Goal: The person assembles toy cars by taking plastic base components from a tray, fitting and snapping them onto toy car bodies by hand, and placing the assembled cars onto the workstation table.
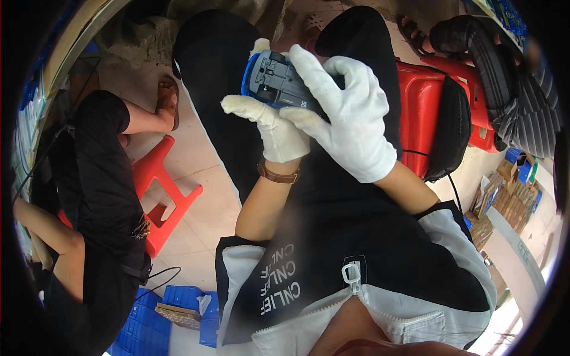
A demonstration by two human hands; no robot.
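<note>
Both my hands wear white cloth gloves and hold one small toy car (274, 81), blue-rimmed with a dark grey underside turned up toward me. My left hand (270, 126) grips it from below, thumb pointing left under the car. My right hand (347, 115) wraps over its right side, fingers spread across the top edge. A brown strap sits on my left wrist. The car is held above my lap, over my black trousers. Its far side is hidden by my right palm.
Another person in black sits on a red plastic stool (163, 196) at the left. A red stool (424, 113) with a dark bag stands at the right. Blue crates (151, 323) lie on the tiled floor at lower left; cardboard boxes (513, 199) are stacked at right.
</note>
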